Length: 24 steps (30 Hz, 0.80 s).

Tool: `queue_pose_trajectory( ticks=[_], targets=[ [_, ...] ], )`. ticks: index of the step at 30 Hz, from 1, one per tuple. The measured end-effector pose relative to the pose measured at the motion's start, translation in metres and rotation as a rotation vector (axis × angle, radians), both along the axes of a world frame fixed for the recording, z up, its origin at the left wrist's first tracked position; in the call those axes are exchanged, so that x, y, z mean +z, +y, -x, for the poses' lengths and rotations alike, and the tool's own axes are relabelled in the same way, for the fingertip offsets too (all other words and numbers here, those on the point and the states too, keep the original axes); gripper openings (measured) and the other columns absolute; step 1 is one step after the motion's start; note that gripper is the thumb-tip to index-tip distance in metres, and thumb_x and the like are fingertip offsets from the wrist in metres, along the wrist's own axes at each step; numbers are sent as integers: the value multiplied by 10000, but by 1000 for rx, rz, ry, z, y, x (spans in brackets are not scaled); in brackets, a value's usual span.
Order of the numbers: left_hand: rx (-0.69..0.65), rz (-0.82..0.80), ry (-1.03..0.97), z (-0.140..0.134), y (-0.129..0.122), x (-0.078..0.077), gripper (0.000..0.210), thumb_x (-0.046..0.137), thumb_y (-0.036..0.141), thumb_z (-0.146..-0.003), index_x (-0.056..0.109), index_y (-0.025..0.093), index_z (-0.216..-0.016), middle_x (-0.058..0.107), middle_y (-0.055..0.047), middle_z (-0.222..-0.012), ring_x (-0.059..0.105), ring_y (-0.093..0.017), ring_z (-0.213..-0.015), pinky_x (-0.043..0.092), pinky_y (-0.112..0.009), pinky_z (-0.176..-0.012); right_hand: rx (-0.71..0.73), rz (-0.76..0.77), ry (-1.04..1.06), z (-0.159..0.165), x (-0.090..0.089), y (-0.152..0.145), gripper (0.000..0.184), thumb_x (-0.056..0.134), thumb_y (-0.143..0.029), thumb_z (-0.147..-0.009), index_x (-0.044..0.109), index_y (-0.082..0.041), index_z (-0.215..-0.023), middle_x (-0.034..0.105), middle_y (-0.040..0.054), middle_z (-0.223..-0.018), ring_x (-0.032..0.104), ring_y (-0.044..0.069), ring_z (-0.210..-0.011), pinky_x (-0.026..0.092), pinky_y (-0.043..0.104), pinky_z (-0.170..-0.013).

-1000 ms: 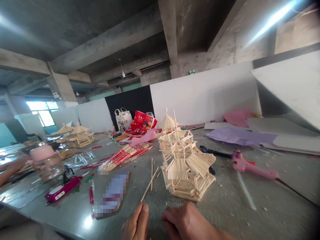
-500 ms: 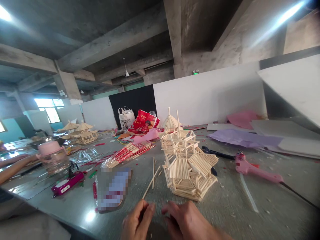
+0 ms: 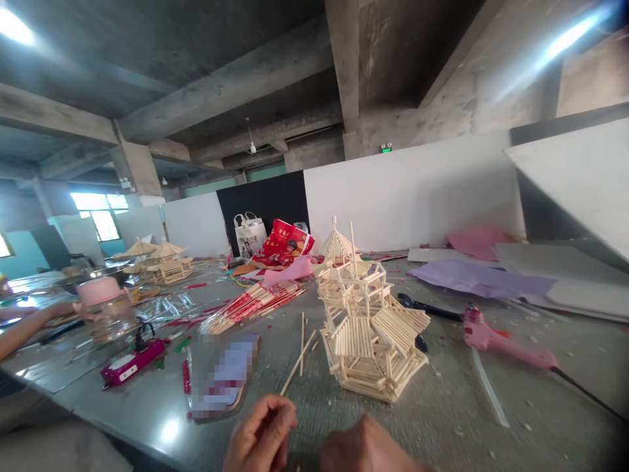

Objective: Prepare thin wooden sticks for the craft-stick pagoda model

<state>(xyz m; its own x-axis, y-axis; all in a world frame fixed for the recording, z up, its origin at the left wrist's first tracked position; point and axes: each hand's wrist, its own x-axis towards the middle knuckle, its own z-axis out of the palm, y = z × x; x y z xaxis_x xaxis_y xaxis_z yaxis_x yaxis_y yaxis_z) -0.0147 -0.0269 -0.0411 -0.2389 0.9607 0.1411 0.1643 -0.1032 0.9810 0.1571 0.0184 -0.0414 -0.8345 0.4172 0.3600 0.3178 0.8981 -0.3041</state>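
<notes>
Our left hand (image 3: 260, 436) sits at the bottom edge, fingers curled with thumb against fingertips, seemingly pinching something thin; we cannot tell whether a stick is still in it. A second ago a stick clearly ran up from that pinch. Our right hand (image 3: 366, 449) is knuckles-up and loosely curled; whether it grips anything is hidden. Both have dropped lower in view since half a second ago, away from the stick pagoda model (image 3: 371, 324), which stands at 12 o'clock from the hands, unmoved on the grey table (image 3: 442, 419).

Loose sticks (image 3: 299, 351) lie at 11 o'clock. Further out: wrapped chopstick bundle (image 3: 250, 303) at 11, pink glue gun (image 3: 501, 337) at 2. A co-worker's arm (image 3: 29, 321) reaches toward a pink-lidded jar (image 3: 101, 308) at 10.
</notes>
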Motion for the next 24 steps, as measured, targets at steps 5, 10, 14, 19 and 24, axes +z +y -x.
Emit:
queue_pose_trajectory(
  ticks=[5, 10, 14, 19, 24],
  targets=[
    [0, -60, -104, -9, 21, 31, 323, 487, 447, -823, 576, 154, -926, 623, -28, -789, 425, -48, -421, 284, -179, -367, -5, 11, -2, 7, -14, 3, 181, 580, -93, -706, 553, -128, -530, 366, -83, -420, 192, 28, -382, 112, 173, -335],
    [-113, -68, 124, -29, 42, 45, 380, 499, 478, -810, 544, 143, -983, 559, 20, -670, 431, -62, -417, 296, -185, -355, 29, -505, 265, 9, -33, 11, 193, 516, -144, -701, 491, -171, -511, 360, -81, -419, 53, 82, -412, 3, 246, -346],
    [-158, -114, 230, -40, 52, 42, 364, 619, 435, -742, 580, 162, -980, 554, 32, -690, 436, -52, -436, 292, -179, -373, 24, -531, 317, 10, -34, 13, 206, 480, -109, -694, 479, -166, -496, 333, -82, -402, 43, 80, -398, -6, 245, -339],
    [-169, -140, 269, -46, 57, 38, 245, 605, 399, -762, 603, 191, -890, 550, 48, -663, 438, -56, -454, 315, -172, -398, 14, -538, 343, 12, -33, 12, 286, 435, -179, -775, 470, -168, -491, 291, -74, -405, 41, 85, -397, -8, 250, -331],
    [-147, -124, 260, -48, 59, 37, 217, 568, 393, -786, 578, 180, -744, 492, 72, -526, 416, -57, -408, 304, -168, -378, -5, -545, 266, 9, -31, 10, 366, 418, -252, -849, 459, -167, -495, 276, -71, -419, 44, 85, -401, 0, 253, -334]
  ],
)
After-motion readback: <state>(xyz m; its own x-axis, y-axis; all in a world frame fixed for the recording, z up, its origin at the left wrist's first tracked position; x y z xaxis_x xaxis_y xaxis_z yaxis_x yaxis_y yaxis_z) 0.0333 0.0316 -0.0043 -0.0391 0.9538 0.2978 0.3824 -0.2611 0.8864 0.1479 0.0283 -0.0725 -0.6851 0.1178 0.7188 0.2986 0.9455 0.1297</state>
